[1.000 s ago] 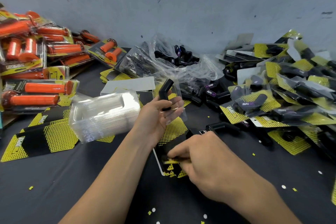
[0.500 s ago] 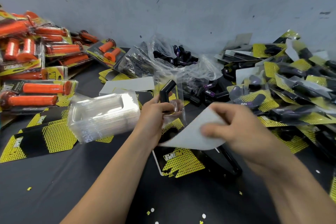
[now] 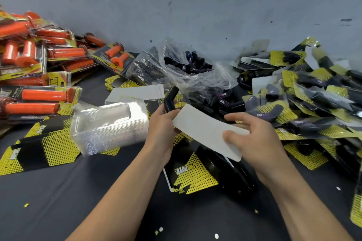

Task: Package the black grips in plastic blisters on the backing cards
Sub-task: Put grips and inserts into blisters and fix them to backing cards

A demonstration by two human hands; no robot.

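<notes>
My left hand [image 3: 161,133] holds a black grip [image 3: 170,100] inside a clear blister, upright above the table. In my right hand [image 3: 254,139] a backing card [image 3: 203,131] is pinched, its white back toward me, with its far end touching the left hand and the blister. Below the hands lies another yellow and black backing card [image 3: 193,175] flat on the dark table, next to a black stapler [image 3: 225,170]. A stack of empty clear blisters [image 3: 109,125] sits to the left.
Packaged orange grips [image 3: 39,68] are piled at the left. A clear bag of loose black grips [image 3: 192,66] lies at the back centre. Finished black-grip packs [image 3: 313,100] are heaped at the right. Flat yellow cards [image 3: 39,148] lie at the front left.
My right hand lifted a backing card off the table and brought it, white side up, against the blister and grip in my left hand. The left hand stayed nearly still.
</notes>
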